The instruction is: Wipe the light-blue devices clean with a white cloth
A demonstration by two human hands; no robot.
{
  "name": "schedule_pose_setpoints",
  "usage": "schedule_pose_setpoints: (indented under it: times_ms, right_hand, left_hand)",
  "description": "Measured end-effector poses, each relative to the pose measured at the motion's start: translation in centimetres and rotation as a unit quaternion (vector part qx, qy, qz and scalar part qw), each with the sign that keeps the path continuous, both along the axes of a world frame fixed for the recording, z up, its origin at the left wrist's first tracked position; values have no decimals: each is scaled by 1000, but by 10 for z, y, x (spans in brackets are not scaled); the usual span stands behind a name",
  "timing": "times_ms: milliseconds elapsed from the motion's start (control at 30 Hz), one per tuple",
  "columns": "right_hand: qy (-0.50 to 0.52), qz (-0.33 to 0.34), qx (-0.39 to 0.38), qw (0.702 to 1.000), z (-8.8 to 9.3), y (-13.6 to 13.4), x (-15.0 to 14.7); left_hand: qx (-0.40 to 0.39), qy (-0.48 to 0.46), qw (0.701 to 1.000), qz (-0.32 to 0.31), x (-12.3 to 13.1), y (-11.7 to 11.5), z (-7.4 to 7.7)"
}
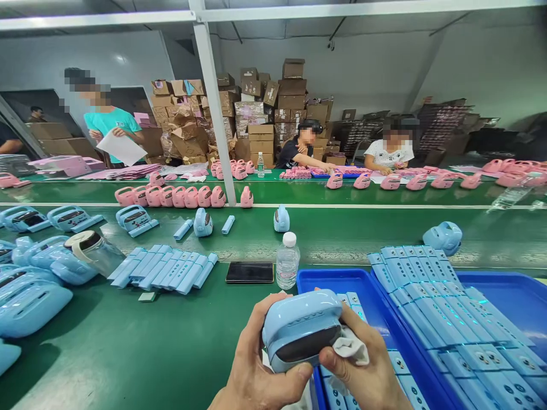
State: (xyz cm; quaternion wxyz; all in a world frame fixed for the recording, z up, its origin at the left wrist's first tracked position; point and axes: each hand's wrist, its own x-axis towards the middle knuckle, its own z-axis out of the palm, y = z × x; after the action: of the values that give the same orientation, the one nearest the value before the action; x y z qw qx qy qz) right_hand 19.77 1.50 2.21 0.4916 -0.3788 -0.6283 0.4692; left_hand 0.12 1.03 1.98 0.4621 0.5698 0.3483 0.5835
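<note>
In the head view, a glossy light-blue plastic casing (pixel 299 324) with a handle and a dark oval window is held up over the green table. My left hand (pixel 260 359) wraps round its left end, the thumb along the lower edge. At the right end, my right hand (pixel 367 364) grips the casing and also pinches a crumpled white cloth (pixel 351 345) against it. Just beyond the casing stands a clear water bottle (pixel 288 262) with a white cap, beside a black phone (pixel 249 272) lying flat.
Blue trays (pixel 337 277) of light-blue bars (pixel 427 302) fill the right side. More bars (pixel 164 269) and blue casings (pixel 38 296) lie at left. Pink casings (pixel 179 196) line the far conveyor. Several people work beyond, near stacked cartons (pixel 260 139). A white post (pixel 216 108) rises behind the conveyor.
</note>
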Motion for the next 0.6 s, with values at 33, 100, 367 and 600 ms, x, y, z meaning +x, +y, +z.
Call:
schedule_pose_setpoints:
  times_ms: [33,100,367,600]
  right_hand:
    - [6,17,-12,1000,1,1,-4]
    - [23,42,-47,998,2,7,-10]
    - [64,-210,-64,974,-29,16,-22]
    - [-213,-182,280,918,-46,-15,-66]
  left_hand:
    - [-25,8,1000,-5,-3,0,2]
    - [-71,15,997,-15,-9,-1,6]
    - [-164,-32,980,105,-13,-8,-9]
    - [-129,39,968,211,-7,-14,-16]
